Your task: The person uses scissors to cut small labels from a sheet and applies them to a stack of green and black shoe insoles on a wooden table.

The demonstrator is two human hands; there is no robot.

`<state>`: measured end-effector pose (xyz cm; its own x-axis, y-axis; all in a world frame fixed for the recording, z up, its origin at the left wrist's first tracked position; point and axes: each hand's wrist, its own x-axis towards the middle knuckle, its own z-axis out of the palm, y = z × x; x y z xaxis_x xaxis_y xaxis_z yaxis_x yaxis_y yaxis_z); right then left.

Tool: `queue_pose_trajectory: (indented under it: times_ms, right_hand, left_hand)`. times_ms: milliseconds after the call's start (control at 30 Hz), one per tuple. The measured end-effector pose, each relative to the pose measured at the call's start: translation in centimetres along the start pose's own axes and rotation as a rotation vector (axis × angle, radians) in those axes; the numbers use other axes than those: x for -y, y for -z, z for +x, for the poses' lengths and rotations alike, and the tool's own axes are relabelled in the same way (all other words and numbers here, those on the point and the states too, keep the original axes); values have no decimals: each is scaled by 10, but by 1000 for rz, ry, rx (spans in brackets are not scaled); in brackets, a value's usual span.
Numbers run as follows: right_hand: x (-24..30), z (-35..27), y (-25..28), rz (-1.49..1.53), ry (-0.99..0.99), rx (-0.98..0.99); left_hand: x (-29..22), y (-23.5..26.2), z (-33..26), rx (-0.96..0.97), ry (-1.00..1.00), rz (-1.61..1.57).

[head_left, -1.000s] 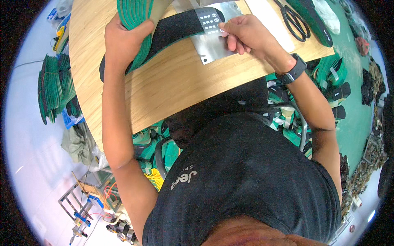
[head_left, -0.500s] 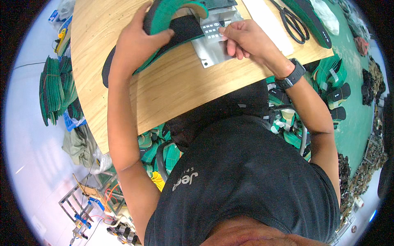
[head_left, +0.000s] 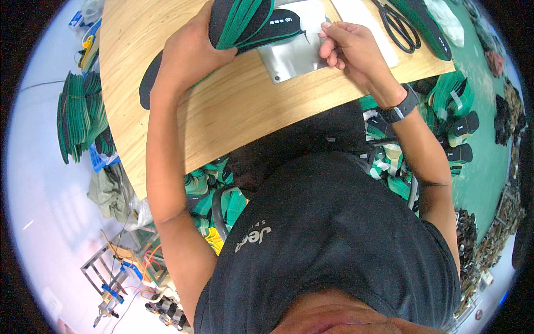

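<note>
My L hand (head_left: 189,54) grips insoles (head_left: 238,23), thumb spread; R hand (head_left: 357,51) pinches, can't tell what. 1 marked insole (head_left: 285,24) shows, rest unclear.

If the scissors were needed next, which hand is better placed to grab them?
Probably the right hand: it is nearer the scissors, though I can't tell whether it's pinching something small. The left hand is farther away and busy holding green-and-black insoles.
</note>
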<state>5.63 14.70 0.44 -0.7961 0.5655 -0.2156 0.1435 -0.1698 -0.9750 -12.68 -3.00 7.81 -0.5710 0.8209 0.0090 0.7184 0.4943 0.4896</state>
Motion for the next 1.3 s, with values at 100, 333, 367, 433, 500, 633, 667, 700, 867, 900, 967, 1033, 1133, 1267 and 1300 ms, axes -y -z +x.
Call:
queue_pose_trajectory:
  times_ms: [100,333,367,433,500,633,667,700,867,900,967,1033,1133,1267,1300]
  right_hand:
    - [3,2,-4,-27,-22,22]
    - [8,12,-24,-414,-33,63]
    - [8,13,-23,-406,-48,72]
    - [9,15,-19,-392,-76,87]
    - [6,18,-18,-359,-65,95]
    - [14,18,-23,-398,-71,81]
    - [14,19,-24,-398,-85,83]
    - [13,19,-23,-398,-99,85]
    - [13,19,-23,-407,-83,91]
    - [12,19,-23,-410,-77,92]
    - [12,20,-21,-412,-82,103]
    - [15,25,-20,-406,-96,127]
    - [13,27,-20,-377,-130,117]
    - [12,23,-25,-371,-122,68]
    - [13,23,-25,-368,-127,70]
  left_hand:
    - [17,-7,1,-37,-6,-35]
    - [90,-10,12,-390,-141,-298]
    - [89,-9,11,-395,-145,-392]
    - [81,-8,8,-405,-155,-584]
    - [82,-5,7,-362,-104,-592]
    - [82,-5,6,-312,-118,-617]
    - [83,-6,6,-303,-126,-622]
    - [82,-6,6,-312,-131,-614]
    - [76,-4,6,-332,-129,-526]
    - [75,-5,5,-340,-122,-494]
    - [80,-7,6,-328,-117,-524]
    - [80,-6,8,-322,-99,-525]
    - [76,-5,4,-326,-63,-472]
    - [72,-6,3,-340,-68,-454]
    - [68,-6,1,-340,-73,-470]
